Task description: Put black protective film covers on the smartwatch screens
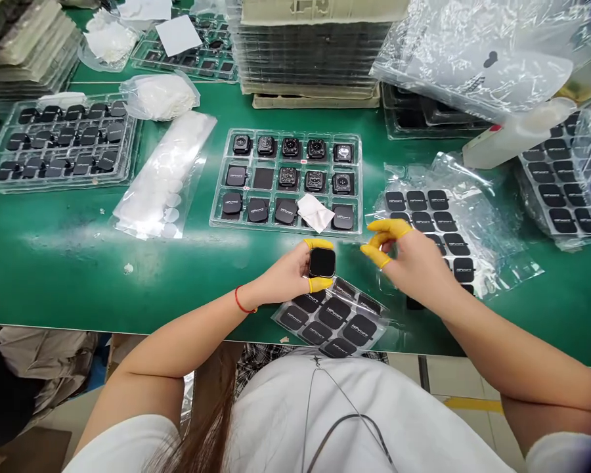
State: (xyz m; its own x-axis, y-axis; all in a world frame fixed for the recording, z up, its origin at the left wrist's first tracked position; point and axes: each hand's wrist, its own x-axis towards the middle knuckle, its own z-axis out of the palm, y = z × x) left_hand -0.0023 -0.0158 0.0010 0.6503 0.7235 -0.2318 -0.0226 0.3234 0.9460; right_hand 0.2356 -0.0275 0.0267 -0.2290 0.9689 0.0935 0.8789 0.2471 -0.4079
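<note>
My left hand, with yellow finger cots on the thumb and a finger, grips a square black smartwatch body by its edges, dark screen up. Just below it lies a sheet of black printed screen stickers at the table's near edge. My right hand, also in yellow finger cots, hovers to the right with thumb and forefinger apart and nothing visible between them. Ahead of both hands sits a clear plastic tray of watch bodies, some face down, some covered with black stickers. A white cloth rests on its front row.
At right are a bagged sticker sheet and a white bottle. To the left lie a bag of round clear films and another filled tray. Stacked trays stand at the back.
</note>
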